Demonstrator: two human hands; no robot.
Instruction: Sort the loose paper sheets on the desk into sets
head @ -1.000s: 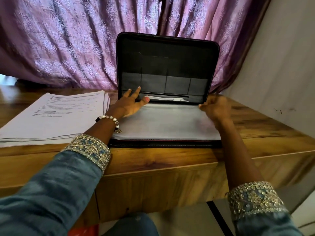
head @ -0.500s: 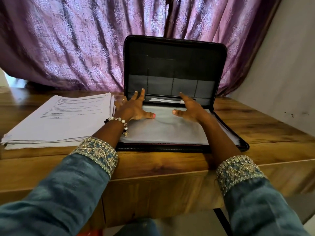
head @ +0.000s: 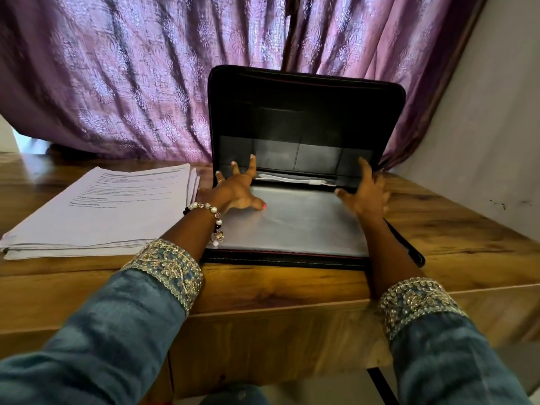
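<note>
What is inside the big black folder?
Inside the open black folder lies a clear plastic sleeve, with both hands resting on it. Dark pockets line the upright lid. Anything under the sleeve is covered.

Home study: wooden desk (head: pixel 292 285), curtain (head: pixel 131 77)

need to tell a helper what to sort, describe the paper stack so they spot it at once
On the wooden desk before the purple curtain, look left of the open black folder. The paper stack lies flat there, the only white printed sheets, untouched by either hand.
</note>
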